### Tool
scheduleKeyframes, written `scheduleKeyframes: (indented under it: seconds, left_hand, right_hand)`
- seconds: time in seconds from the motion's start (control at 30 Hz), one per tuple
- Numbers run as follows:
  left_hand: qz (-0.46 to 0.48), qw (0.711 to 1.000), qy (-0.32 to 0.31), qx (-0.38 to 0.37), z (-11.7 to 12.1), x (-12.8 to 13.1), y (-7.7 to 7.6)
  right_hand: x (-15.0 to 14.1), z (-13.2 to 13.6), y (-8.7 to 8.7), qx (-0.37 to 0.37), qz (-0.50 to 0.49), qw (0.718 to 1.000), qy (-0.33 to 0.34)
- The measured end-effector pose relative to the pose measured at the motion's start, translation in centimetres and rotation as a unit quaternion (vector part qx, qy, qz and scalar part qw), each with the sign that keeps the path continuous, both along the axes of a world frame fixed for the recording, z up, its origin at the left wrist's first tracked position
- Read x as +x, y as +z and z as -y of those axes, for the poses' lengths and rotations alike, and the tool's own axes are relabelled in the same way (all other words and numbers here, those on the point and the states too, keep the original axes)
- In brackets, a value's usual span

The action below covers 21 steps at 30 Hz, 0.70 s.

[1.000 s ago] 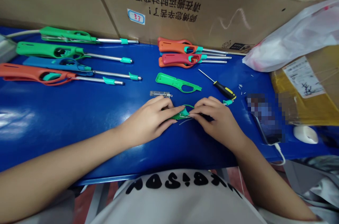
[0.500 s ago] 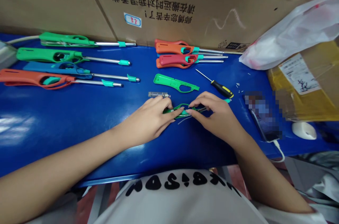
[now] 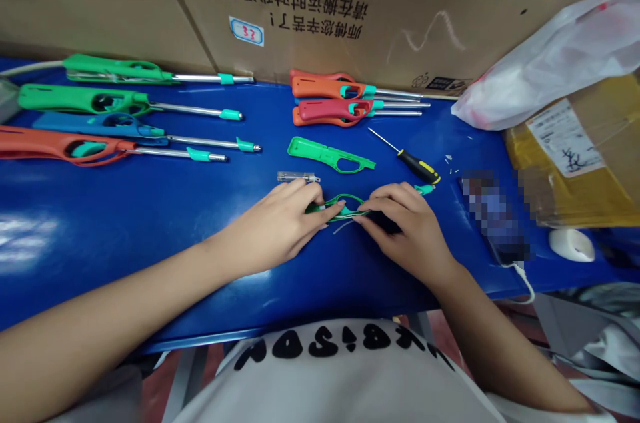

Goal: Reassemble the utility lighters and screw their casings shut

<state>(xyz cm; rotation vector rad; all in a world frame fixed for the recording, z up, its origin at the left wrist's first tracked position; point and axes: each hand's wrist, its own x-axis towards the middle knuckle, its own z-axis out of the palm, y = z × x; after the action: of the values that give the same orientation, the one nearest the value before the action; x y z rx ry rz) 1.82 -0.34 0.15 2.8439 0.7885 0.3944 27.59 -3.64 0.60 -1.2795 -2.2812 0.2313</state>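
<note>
Between my two hands lies an opened green gas lighter (image 3: 357, 198), its trigger ring and a teal trigger (image 3: 346, 212) in sight. My left hand (image 3: 280, 223) is closed on its handle end, thumb and forefinger by the trigger. At the front of the trigger ring, my right hand (image 3: 413, 230) pinches the lighter; its fingers hide most of the barrel. The teal tip (image 3: 425, 189) shows beyond that hand. A thin pale wire or tube (image 3: 343, 227) sticks out below. Just above my left hand rests a clear fuel tank (image 3: 295, 176), and farther back a loose green half shell (image 3: 324, 154).
Several long lighters, including a blue one (image 3: 100, 126), lie at left. Red and orange lighters (image 3: 330, 88) are stacked at the back. A screwdriver (image 3: 423, 167), small screws (image 3: 449, 160), a phone (image 3: 495, 216), a white mouse (image 3: 571, 245) and a taped carton (image 3: 600, 163) are at right.
My right hand has shifted slightly right and down along the lighter, uncovering more of the trigger ring. My left hand keeps its grip. The view has moved a little.
</note>
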Motion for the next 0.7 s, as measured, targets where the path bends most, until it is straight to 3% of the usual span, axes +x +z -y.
scheduleKeyframes:
  seconds: [0.17,0.47,0.6,0.7]
  left_hand:
    - [0.003,1.0,-0.001,-0.003,0.0,0.0,0.1]
    - [0.013,1.0,-0.007,0.004,-0.1,0.1,0.1]
    - [0.008,1.0,-0.009,0.005,-0.2,0.1,0.2]
    - [0.003,1.0,-0.009,0.007,-0.2,0.1,0.3]
  right_hand:
    - [-0.2,-0.4,0.7,0.043,0.08,0.995,0.039]
    - [-0.1,-1.0,1.3,0.161,0.198,0.961,0.105]
    - [0.2,-1.3,1.3,0.147,0.201,0.962,0.116]
    - [0.4,-1.5,1.6,0.086,0.171,0.974,0.119]
